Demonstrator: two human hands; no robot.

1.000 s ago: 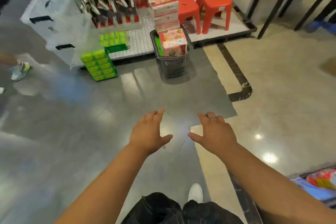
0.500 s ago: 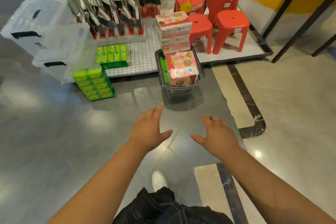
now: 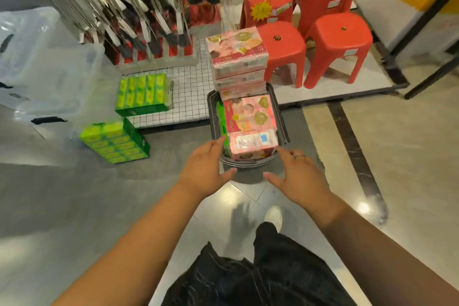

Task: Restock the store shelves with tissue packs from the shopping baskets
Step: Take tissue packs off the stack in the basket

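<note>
Reaching mid-frame, the left hand [image 3: 207, 171] and right hand [image 3: 298, 175], fingers spread, holding nothing, flank the pink tissue pack [image 3: 250, 131] in the dark basket [image 3: 282, 117].

4 red plastic stools [image 3: 280, 49] on white platform [image 3: 372, 77], top right. Rack of mops w/ tagged handles [image 3: 154, 32] upper left. Clear storage bins [image 3: 49, 64] stacked far left. Dark stripe [image 3: 352, 141] in floor at right.

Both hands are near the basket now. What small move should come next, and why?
Probably close both hands on the nearest pink tissue pack and lift it: the left hand and right hand are open on either side of it, holding nothing, and it sits uppermost in the basket.
</note>
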